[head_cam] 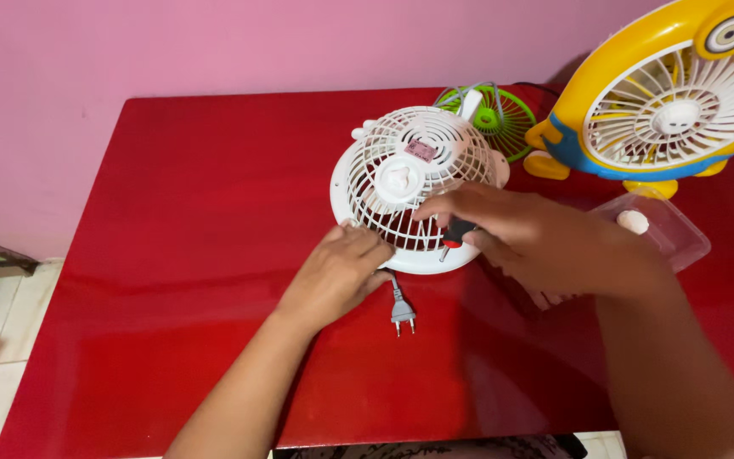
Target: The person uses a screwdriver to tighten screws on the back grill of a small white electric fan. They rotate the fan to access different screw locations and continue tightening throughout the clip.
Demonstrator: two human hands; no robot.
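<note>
- The right hand (pixel 516 234) was closed around a red-and-black screwdriver (pixel 454 234), its long axis slanting down-left, tip on the lower rim of the white fan (pixel 409 183) at frame centre.
- The left hand (pixel 341 272), fingers loosely curled and holding nothing, pressed on the fan's lower-left rim, above the grey plug (pixel 402 313).

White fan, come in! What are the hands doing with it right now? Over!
Left hand steadies white fan at its rim. Right hand grips screwdriver, tip at the grille's lower edge. Grey plug lies loose beside the left hand. Over.
</note>
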